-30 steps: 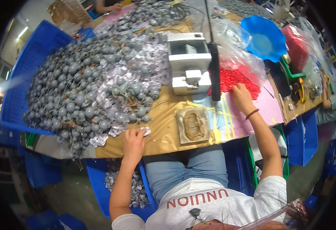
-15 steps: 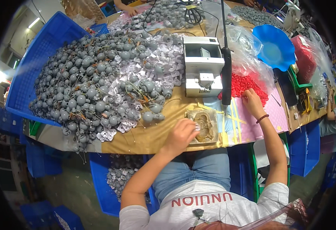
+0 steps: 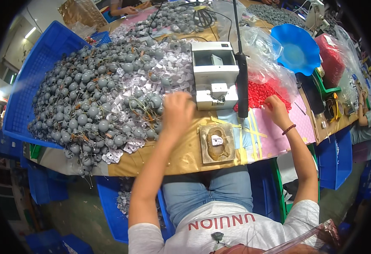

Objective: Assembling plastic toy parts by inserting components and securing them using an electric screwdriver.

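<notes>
A square metal block [image 3: 205,157] with a shaped hollow lies at the table's front edge, a small white plastic part [image 3: 216,140] resting in the hollow. My left hand [image 3: 179,111] is over the edge of the heap of white plastic parts [image 3: 168,63] and grey round parts with wires [image 3: 94,112]; motion smears its fingers. At the near edge of a pile of small red pieces [image 3: 259,94], my right hand [image 3: 277,112] has its fingertips drawn together. Whatever they pinch is too small to make out.
A white machine [image 3: 215,76] stands behind the block, with a black rod-like tool [image 3: 241,84] hanging beside it. A blue wavy-rimmed bowl [image 3: 296,48], plastic bags [image 3: 259,46] and a red bag [image 3: 331,59] are on the right. A tilted blue crate [image 3: 37,80] holds the heap's left side.
My left hand has moved from the block up and left to the heap. The white part now shows in the block's hollow. My right hand stays by the red pieces.
</notes>
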`<control>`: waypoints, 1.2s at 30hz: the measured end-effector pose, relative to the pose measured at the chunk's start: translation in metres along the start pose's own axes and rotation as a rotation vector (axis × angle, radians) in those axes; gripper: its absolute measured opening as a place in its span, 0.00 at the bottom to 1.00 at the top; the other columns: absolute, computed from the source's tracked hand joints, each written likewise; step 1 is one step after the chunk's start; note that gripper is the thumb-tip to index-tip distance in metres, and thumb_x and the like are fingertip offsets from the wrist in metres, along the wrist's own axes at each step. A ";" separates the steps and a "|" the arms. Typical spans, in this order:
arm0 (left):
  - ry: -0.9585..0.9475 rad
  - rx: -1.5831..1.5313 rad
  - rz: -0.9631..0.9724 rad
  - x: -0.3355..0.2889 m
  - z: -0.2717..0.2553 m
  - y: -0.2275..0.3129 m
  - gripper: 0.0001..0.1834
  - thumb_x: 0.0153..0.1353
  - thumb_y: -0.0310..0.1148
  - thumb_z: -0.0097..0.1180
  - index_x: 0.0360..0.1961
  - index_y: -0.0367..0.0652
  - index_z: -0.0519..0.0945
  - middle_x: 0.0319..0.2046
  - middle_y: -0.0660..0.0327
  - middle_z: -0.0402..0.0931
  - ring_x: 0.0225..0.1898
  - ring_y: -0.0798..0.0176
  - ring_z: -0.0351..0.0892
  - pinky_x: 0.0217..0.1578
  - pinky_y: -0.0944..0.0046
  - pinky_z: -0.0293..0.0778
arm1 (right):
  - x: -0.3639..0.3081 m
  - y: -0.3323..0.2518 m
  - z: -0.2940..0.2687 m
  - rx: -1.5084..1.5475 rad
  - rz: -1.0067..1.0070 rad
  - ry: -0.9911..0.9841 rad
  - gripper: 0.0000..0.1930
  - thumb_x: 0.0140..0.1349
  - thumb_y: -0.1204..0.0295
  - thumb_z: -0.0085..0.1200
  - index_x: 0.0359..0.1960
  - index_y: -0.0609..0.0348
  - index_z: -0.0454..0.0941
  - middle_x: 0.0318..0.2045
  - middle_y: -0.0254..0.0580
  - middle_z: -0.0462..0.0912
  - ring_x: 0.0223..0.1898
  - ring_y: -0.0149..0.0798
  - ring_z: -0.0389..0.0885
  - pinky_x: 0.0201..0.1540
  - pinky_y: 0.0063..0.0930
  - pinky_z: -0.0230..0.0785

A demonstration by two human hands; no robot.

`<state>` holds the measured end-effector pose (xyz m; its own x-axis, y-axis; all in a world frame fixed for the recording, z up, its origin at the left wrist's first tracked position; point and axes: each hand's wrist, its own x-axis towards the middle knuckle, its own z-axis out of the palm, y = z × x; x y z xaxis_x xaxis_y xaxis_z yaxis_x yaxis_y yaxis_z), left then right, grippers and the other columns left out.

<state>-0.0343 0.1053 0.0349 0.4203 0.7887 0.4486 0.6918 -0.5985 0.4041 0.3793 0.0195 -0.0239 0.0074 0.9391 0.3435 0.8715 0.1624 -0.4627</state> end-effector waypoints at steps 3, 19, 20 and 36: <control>0.139 0.423 0.119 0.047 0.004 -0.043 0.19 0.58 0.29 0.62 0.52 0.48 0.80 0.52 0.56 0.75 0.60 0.48 0.69 0.57 0.49 0.68 | 0.002 0.004 -0.006 0.295 0.140 0.031 0.07 0.60 0.82 0.60 0.39 0.62 0.80 0.32 0.39 0.80 0.29 0.32 0.78 0.33 0.28 0.73; 0.147 -0.727 -0.251 0.062 -0.170 0.011 0.24 0.68 0.42 0.55 0.59 0.38 0.78 0.45 0.58 0.80 0.41 0.69 0.79 0.43 0.67 0.77 | -0.026 -0.167 0.058 0.188 -0.692 -0.095 0.08 0.58 0.67 0.67 0.35 0.53 0.80 0.37 0.33 0.81 0.44 0.40 0.78 0.47 0.35 0.71; 0.135 -0.846 -0.251 0.051 -0.182 0.026 0.26 0.68 0.44 0.55 0.59 0.34 0.77 0.45 0.55 0.80 0.40 0.68 0.79 0.42 0.67 0.77 | -0.028 -0.168 0.055 0.159 -0.689 -0.103 0.08 0.58 0.67 0.66 0.35 0.53 0.80 0.38 0.32 0.81 0.45 0.40 0.78 0.47 0.36 0.71; -0.846 -1.483 0.079 -0.109 -0.114 0.076 0.24 0.62 0.36 0.63 0.57 0.34 0.79 0.52 0.51 0.80 0.53 0.56 0.78 0.58 0.57 0.72 | -0.046 -0.193 0.032 0.739 -0.342 -0.244 0.18 0.62 0.74 0.65 0.55 0.56 0.79 0.49 0.43 0.83 0.52 0.42 0.80 0.57 0.38 0.72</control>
<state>-0.0947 -0.0418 0.1073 0.9328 0.3097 0.1843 -0.2366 0.1407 0.9614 0.1956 -0.0455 0.0236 -0.3779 0.8277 0.4148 0.2613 0.5252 -0.8099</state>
